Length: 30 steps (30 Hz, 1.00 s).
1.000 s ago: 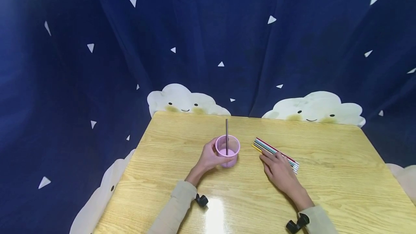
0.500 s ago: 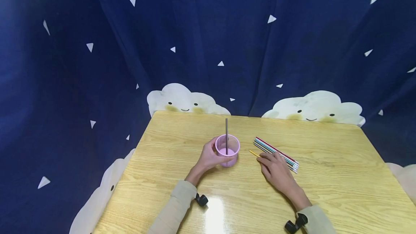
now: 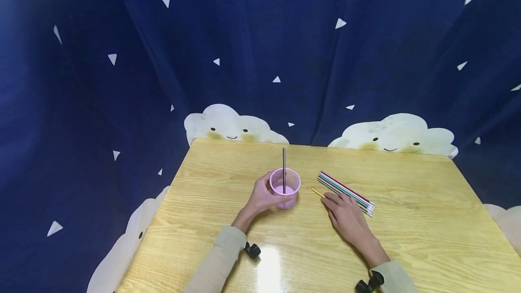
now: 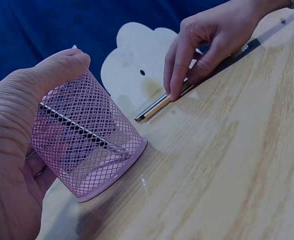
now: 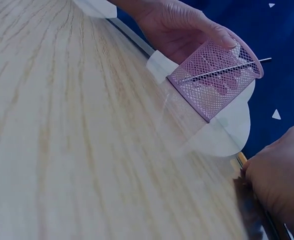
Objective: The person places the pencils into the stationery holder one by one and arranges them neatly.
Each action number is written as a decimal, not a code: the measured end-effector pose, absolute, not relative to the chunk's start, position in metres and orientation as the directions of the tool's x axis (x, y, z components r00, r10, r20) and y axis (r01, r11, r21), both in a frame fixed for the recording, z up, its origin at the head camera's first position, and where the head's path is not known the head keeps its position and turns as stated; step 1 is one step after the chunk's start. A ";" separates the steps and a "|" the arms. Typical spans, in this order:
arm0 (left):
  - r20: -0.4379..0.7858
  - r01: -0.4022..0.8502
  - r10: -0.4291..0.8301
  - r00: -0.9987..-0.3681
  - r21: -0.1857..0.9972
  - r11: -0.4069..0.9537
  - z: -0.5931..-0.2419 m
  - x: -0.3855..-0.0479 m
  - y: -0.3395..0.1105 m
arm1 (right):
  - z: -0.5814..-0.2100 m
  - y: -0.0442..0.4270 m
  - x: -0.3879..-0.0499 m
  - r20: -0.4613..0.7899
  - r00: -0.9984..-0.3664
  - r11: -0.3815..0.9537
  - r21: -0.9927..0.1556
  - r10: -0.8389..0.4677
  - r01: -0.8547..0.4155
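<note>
Around a pink mesh pen holder [image 4: 91, 140] my left hand [image 3: 262, 198] is wrapped, thumb across the near side. The holder stands upright on the table, and a dark pencil [image 3: 284, 166] leans inside it, rising above the rim. To the right, my right hand [image 3: 349, 219] pinches a yellow pencil [image 3: 318, 192] low at the tabletop; its tip sticks out beyond the fingers toward the holder. Beside that hand lies a row of several pencils [image 3: 343, 188] in red, teal, white and dark colours, partly covered by the fingers.
A light wood table [image 3: 228, 162] carries everything. Its back edge meets a dark blue curtain [image 3: 260, 49] printed with clouds and white triangles. Black wrist cameras sit on both sleeves [image 3: 217, 257].
The yellow pencil has come away from the row, drawn slightly left and nearer by my right hand. My left hand and the pen holder have stayed in place.
</note>
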<state>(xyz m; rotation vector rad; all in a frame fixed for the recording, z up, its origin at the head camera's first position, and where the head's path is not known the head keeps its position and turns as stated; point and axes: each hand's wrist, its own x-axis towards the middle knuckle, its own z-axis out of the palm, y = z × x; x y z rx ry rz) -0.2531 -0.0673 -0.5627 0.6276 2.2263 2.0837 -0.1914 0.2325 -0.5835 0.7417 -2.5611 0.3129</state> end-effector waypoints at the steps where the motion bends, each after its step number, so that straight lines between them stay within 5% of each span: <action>1: 0.249 0.268 0.308 -0.918 0.963 0.022 -0.563 -0.253 -0.067 | -0.584 0.232 -0.191 0.494 -0.745 0.824 -0.094 -0.449 -0.559; 8: 0.246 0.268 0.306 -0.920 0.963 0.028 -0.563 -0.252 -0.068 | -0.586 0.228 -0.193 0.553 -0.701 0.781 -0.136 -0.451 -0.610; 17: 0.261 0.284 0.313 -0.913 0.958 0.032 -0.564 -0.253 -0.068 | -0.582 0.228 -0.192 0.521 -0.747 0.805 -0.175 -0.413 -0.567; 30: 0.255 0.278 0.316 -0.914 0.960 0.030 -0.563 -0.253 -0.068 | -0.544 0.222 -0.202 0.541 -0.763 0.685 -0.405 -0.354 -0.605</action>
